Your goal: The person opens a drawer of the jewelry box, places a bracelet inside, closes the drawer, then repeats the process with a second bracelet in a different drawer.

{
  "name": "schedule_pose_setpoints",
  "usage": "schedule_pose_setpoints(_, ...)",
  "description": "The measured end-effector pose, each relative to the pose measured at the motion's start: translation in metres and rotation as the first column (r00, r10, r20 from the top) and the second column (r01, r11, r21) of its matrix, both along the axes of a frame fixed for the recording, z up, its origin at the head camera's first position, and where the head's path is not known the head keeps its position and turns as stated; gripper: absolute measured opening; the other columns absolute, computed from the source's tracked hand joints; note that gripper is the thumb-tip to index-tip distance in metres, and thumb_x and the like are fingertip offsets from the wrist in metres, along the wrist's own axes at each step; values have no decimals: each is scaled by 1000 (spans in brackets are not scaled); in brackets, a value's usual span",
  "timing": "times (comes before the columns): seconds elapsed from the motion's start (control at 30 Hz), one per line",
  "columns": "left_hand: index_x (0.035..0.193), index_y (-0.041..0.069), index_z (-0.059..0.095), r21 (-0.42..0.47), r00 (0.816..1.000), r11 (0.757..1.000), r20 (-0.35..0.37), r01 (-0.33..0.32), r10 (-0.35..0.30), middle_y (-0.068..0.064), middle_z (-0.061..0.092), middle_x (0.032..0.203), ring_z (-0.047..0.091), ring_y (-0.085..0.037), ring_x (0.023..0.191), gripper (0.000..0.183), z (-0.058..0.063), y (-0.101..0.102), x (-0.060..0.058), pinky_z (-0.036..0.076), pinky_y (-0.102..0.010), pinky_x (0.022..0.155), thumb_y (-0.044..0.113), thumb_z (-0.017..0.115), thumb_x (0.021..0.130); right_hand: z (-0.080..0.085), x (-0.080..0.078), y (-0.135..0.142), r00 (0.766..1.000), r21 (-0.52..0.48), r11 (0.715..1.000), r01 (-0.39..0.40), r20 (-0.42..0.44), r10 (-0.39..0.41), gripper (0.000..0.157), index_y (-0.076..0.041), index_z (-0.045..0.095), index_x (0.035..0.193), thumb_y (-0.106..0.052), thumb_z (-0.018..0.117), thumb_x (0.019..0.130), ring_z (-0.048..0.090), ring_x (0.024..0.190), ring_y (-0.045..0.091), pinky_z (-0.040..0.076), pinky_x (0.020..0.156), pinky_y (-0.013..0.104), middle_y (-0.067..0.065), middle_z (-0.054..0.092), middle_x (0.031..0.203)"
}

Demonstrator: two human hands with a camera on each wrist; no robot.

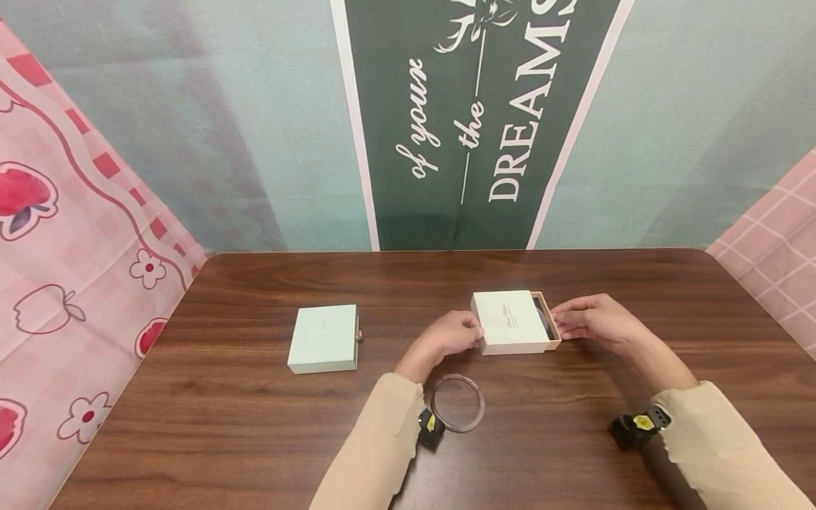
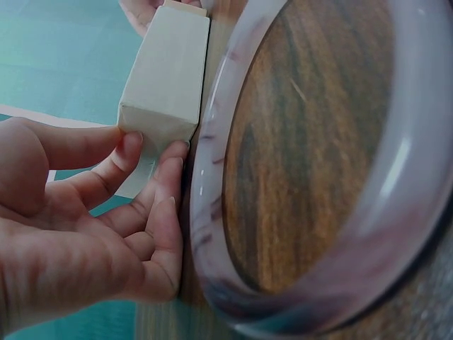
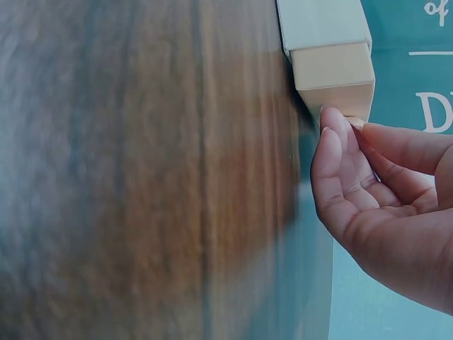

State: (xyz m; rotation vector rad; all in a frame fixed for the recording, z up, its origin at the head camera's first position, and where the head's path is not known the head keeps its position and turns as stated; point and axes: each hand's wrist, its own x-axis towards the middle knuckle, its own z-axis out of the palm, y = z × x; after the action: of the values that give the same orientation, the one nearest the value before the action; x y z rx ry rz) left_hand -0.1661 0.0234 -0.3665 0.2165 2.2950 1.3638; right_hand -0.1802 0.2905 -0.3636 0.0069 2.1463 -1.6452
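A white drawer-style box point(image 1: 508, 322) with gold lettering lies on the table between both hands. Its cream inner drawer point(image 3: 333, 69) sticks out partway on the right, and something dark shows inside the gap. My left hand point(image 1: 454, 333) holds the box's left end, thumb and fingertips at its edges. With thumb and forefinger, my right hand point(image 1: 599, 322) pinches a small tab at the drawer's front, mostly covered by the fingers. A pale purple, marbled bangle point(image 1: 481, 409) lies near my left wrist and looms large in the left wrist view.
A pale green box point(image 1: 324, 338) with a small brown tab on its right side lies to the left on the brown wooden table point(image 1: 210, 397). Behind the table hangs a green cloth point(image 1: 293, 142) with lettering; a pink patterned cloth point(image 1: 76, 283) hangs at the left.
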Motion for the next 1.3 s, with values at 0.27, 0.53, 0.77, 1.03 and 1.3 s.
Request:
schedule_pose_setpoints(0.27,72,4,53,-2,1000,1000,-3,-1,1,-2,50,69,42,-13,62,19,0,0,0,32,-21,54,9,55,90,1,0,-8,1000,-65,998,-17,3,18,16,12,61,99,3,52,88,62,70,15,52,68,30,7,64,80)
schedule_pose_setpoints(0.53,72,5,53,1,1000,1000,1,-3,3,-2,50,69,42,-13,61,19,0,0,1,32,-21,53,9,55,90,1,1,-15,1000,-40,999,-27,7,27,19,13,59,101,0,55,88,63,72,16,52,70,31,7,65,82)
schedule_pose_setpoints(0.77,73,3,54,3,1000,1000,1,-1,1,-3,50,69,41,-13,60,18,0,0,0,32,-21,52,9,55,90,2,1,-17,1000,-17,1000,-20,1,20,24,17,56,105,0,55,88,62,72,18,52,70,31,9,65,84)
schedule_pose_setpoints(1.03,73,4,54,3,1000,1000,1,4,-4,-2,49,69,41,-13,60,18,0,0,0,32,-21,52,9,55,91,3,1,-18,1000,-11,1000,-20,6,20,26,18,54,106,-1,55,88,62,72,19,52,70,31,9,65,85)
schedule_pose_setpoints(1.3,74,4,54,1,1000,1000,0,4,-4,-3,50,70,41,-13,61,18,1,0,-1,32,-21,53,10,54,91,4,1,-18,1000,-4,1000,-27,7,27,28,18,53,108,-2,55,89,62,73,19,52,71,32,10,64,86)
